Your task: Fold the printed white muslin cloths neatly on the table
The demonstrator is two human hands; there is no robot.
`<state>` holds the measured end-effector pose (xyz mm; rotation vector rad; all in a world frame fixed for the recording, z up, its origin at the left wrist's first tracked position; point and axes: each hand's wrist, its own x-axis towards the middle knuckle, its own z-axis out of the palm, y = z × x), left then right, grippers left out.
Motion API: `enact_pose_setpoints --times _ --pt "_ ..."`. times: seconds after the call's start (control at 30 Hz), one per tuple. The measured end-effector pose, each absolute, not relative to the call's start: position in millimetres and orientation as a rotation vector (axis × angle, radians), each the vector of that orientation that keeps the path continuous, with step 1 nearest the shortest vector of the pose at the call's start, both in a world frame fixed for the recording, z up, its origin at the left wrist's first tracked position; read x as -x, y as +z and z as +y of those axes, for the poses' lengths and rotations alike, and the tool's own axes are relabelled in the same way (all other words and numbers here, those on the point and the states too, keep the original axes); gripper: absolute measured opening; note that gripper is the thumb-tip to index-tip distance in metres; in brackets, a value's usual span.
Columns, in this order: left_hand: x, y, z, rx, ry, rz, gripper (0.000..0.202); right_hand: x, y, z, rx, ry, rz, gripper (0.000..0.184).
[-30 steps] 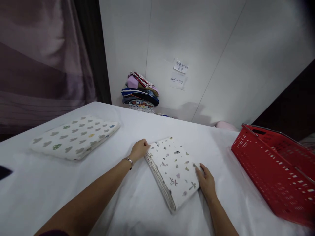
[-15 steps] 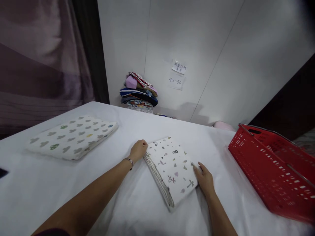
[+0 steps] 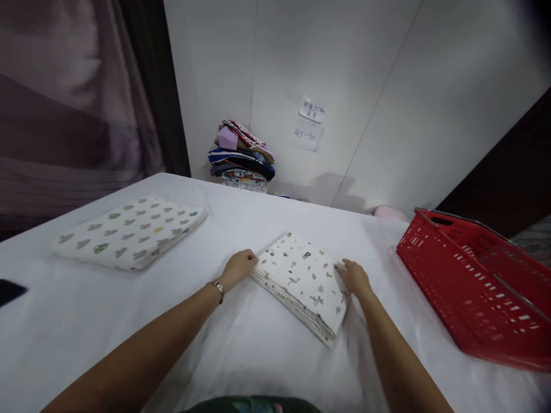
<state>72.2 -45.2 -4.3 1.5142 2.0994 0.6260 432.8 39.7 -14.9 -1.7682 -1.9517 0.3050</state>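
Note:
A folded white cloth [image 3: 301, 275] printed with small palm trees, animals and leaves lies at an angle in front of me. Its stacked layers show along the near left edge. My left hand [image 3: 241, 268], with a metal bracelet at the wrist, pinches the cloth's left corner. On the opposite side, my right hand [image 3: 356, 278] grips the right edge, fingertips on the top face; what lies under the edge is hidden. Further left on the table rests another folded white cloth [image 3: 129, 232] with grey clouds and a few coloured shapes, untouched by either hand.
The table has a white cover [image 3: 181, 321]. A red perforated basket [image 3: 465, 292] with metal handles stands at the right. A pile of folded fabrics [image 3: 243, 155] sits at the back against the wall. A dark flat object [image 3: 11, 291] shows at the left edge.
The palm-tree cloth has turned counterclockwise, its near corner swinging right. My right hand has moved slightly up with it, while my left hand stays at the left corner.

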Motion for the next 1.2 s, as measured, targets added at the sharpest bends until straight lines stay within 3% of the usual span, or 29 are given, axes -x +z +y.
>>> enact_pose_setpoints --times 0.13,0.27,0.37,0.6,0.8,1.0,1.2 --pt "-78 5 -43 -1.580 0.605 2.130 0.019 -391 6 3 1.538 0.142 -2.222 0.043" --pt "-96 13 -37 -1.843 0.660 2.059 0.041 -346 8 -56 1.339 0.378 -2.433 0.053" --pt "-109 8 -34 -2.156 0.615 1.934 0.043 -331 1 -85 1.269 0.499 -2.594 0.059" --pt "-108 -9 -31 -2.105 0.362 1.977 0.049 -325 -16 -98 1.213 0.257 -2.687 0.069" --pt "-106 -12 -27 -2.111 0.414 1.963 0.048 -318 -19 -102 1.244 0.209 -2.663 0.072" --pt "-101 -9 -25 -2.016 0.477 1.922 0.049 -341 -1 -107 1.273 0.375 -2.632 0.066" --pt "-91 -11 -30 -1.997 0.551 1.892 0.051 -365 -13 -123 1.296 0.204 -2.655 0.064"
